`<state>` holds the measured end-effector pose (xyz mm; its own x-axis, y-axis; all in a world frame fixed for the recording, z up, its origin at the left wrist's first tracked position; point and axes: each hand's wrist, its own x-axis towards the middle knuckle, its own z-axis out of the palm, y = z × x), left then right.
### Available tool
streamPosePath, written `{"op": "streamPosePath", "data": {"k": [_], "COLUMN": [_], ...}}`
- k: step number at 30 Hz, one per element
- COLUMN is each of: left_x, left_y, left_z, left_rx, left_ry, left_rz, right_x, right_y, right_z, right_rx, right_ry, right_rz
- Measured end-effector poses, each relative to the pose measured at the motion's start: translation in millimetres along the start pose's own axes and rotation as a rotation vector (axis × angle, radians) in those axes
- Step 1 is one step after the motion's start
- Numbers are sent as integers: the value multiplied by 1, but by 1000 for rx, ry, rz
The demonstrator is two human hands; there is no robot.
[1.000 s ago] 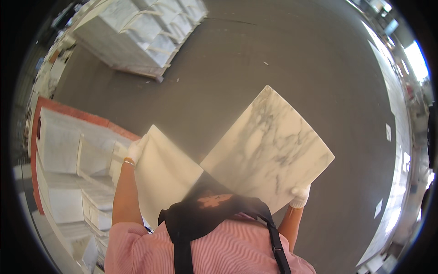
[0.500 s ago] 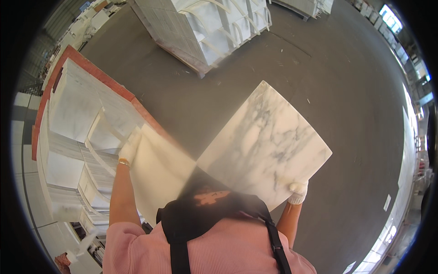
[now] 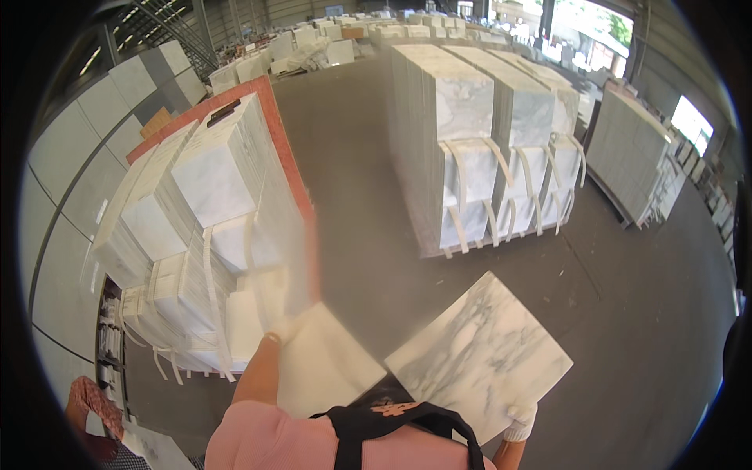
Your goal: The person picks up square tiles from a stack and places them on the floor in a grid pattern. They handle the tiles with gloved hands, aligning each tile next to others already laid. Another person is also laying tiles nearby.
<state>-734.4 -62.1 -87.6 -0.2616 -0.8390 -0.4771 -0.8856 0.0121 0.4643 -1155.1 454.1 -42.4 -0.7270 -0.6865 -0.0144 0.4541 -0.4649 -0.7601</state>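
Observation:
Two square marble tiles are in front of my body, their near corners almost meeting. My right hand, in a white glove, is closed on the lower right edge of the grey-veined marble tile. On the left, the paler marble tile shows little veining. My left hand, also gloved, is at this tile's upper left edge and looks closed on it, though blur softens its fingers. A strapped stack of marble tiles stands close beyond that hand, with a red board along its far side.
Ahead stands a tall strapped stack of marble tiles on a pallet, with another stack to its right. Large grey panels line the left side. At the lower left, another person's patterned red sleeve shows beside a pale slab.
My view has tilted upward, so the tiles and my hands sit lower in the picture and more of the hall shows. Both tiles remain in my hands.

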Motion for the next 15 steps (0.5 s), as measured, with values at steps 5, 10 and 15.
{"op": "streamPosePath", "data": {"k": [5,10,15], "left_x": [-39,-57,-16], "left_y": [12,13,41], "left_z": [23,18,4], "left_rx": [-192,-168,-247], "left_ry": [10,77,52], "left_rz": [-238,-338,-482], "right_x": [82,164,257], "right_y": [-20,-13,3], "right_z": [-11,18,57], "right_rx": [83,168,22], "right_ry": [-36,-38,-39], "right_rz": [164,319,374]}}
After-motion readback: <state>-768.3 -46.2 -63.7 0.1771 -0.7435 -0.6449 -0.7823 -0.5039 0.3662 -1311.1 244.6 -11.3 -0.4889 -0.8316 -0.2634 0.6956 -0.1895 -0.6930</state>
